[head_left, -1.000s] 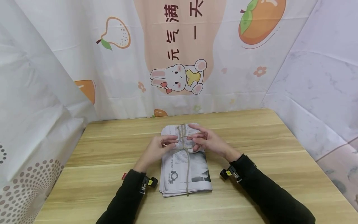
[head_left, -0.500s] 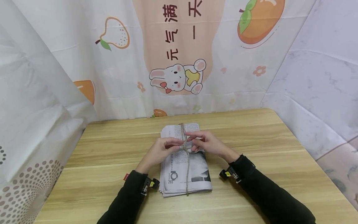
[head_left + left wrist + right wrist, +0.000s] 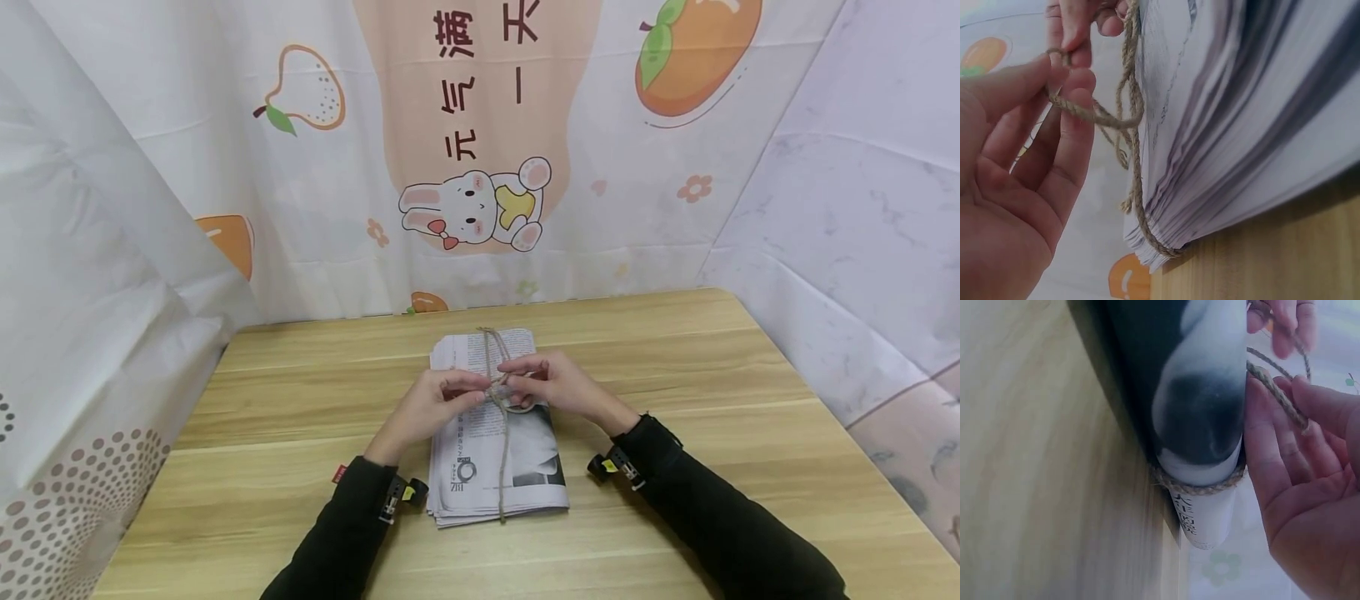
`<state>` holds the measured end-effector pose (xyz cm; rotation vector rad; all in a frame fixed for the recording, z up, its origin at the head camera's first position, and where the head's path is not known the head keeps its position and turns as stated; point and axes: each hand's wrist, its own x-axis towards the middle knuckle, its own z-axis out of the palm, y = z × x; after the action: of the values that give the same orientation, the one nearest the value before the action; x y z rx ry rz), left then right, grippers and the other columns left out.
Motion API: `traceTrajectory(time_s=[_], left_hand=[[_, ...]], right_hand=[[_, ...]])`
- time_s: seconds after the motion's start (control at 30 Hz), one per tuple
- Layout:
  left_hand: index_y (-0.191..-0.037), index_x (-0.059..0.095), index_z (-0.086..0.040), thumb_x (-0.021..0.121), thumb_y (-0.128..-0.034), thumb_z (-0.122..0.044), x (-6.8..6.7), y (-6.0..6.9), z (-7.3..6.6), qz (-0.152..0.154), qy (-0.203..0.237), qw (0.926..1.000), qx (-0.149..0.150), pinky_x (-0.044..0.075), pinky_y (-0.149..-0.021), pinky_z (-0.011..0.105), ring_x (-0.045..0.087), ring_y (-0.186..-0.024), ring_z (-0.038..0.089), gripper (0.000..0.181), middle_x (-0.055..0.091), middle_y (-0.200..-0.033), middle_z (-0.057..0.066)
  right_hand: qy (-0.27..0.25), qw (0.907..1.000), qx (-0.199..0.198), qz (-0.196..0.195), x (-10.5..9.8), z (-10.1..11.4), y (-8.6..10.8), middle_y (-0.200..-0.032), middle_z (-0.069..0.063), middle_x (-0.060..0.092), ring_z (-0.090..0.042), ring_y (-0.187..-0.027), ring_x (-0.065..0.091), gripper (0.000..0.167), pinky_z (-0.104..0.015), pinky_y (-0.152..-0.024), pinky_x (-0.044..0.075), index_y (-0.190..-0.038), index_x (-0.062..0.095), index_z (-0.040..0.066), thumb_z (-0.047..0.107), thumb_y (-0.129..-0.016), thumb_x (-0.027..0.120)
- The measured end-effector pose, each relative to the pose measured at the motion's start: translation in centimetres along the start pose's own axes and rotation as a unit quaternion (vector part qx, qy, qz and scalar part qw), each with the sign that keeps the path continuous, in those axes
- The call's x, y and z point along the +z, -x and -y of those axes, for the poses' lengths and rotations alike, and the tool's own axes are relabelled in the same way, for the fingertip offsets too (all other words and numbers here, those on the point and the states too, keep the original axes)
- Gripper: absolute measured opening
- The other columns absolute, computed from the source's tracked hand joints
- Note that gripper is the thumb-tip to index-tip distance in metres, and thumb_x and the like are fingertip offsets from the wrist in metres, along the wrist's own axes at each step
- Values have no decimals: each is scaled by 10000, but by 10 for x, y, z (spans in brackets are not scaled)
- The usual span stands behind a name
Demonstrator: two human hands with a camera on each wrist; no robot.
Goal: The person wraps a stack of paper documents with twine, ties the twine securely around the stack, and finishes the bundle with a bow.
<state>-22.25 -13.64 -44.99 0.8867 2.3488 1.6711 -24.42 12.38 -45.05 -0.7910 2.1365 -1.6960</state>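
Newspaper bundle (image 3: 472, 442) lies on the worktop (image 3: 300, 433), twine (image 3: 1094, 115) wrapped around it. Left hand (image 3: 431, 402) pinches twine from bundle's left, right hand (image 3: 562, 386) from its right: looks like knotting, next move probably wants an even pull. Bundle print seemingly reads BIZ; curtain (image 3: 315, 208) behind bundle: 元气满, 一天.

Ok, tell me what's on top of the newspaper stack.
Brown twine runs along and across the newspaper stack. The left hand and right hand hold twine over it, hiding part of its top.
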Motion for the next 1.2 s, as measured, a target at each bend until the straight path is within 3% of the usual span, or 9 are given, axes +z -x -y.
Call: traceTrajectory(time_s=[0.13,0.23,0.37,0.53,0.7,0.97,1.1,1.2], left_hand=[[-1086,771,-16,742,-933,-96,0,1,2,-120,-273,9995,-54,508,-686,214,684,-872,209,175,725,-1176,129],[-1061,782,-52,751,-927,-107,0,1,3,-16,-423,9989,-224,528,-694,238,688,-866,176,148,704,-1238,107],[-1062,781,-79,751,-934,-153,1,2,3,169,-468,9982,-339,540,-732,272,677,-856,161,151,742,-1115,47],[-1045,773,-85,744,-939,-140,1,2,2,172,-433,9987,-213,542,-730,271,677,-846,135,123,746,-981,-17],[-1054,755,-58,727,-943,-91,1,2,1,134,-402,9991,-90,550,-753,274,686,-866,126,119,749,-996,22],[-1068,747,-7,703,-964,-90,-1,1,0,-189,-544,9981,215,518,-674,247,647,-787,125,141,744,-999,87],[-1070,749,-13,705,-965,-107,-1,1,0,-211,-521,9982,215,529,-690,254,662,-807,153,147,746,-1001,49],[-1069,751,-21,704,-966,-109,-2,1,0,-247,-466,9985,175,530,-701,258,672,-822,203,143,746,-996,20]], right_hand=[[60,10000,-49,-63,0,-1,0,-1051,-246,723,-323,-787,726,353,-390,-701,607,-1304,601,-120,35,-991,646],[96,9999,-111,-5,0,-2,0,-1035,-220,735,-331,-787,725,352,-387,-708,606,-1301,614,-102,45,-985,659],[3,9996,-270,82,1,-2,0,-1046,-230,731,-401,-825,717,376,-382,-720,605,-1308,589,-129,1,-965,669],[-143,9996,-239,-65,2,-2,0,-1087,-249,717,-404,-863,716,396,-393,-723,605,-1317,560,-152,-13,-962,665],[343,9988,-198,-303,1,-4,-1,-1039,-199,733,-302,-774,714,295,-364,-655,602,-1224,660,-103,41,-968,684],[621,9962,-245,-563,2,-2,1,-1361,-209,486,-232,-754,660,201,-341,-613,592,-1144,749,-11,67,-968,692],[882,9936,-332,-617,2,-2,1,-1272,-157,606,-259,-762,668,188,-343,-608,590,-1129,768,30,86,-960,706],[1005,9925,-362,-595,2,-2,0,-1080,-131,721,-316,-780,687,220,-379,-621,595,-1157,756,30,98,-950,722]])
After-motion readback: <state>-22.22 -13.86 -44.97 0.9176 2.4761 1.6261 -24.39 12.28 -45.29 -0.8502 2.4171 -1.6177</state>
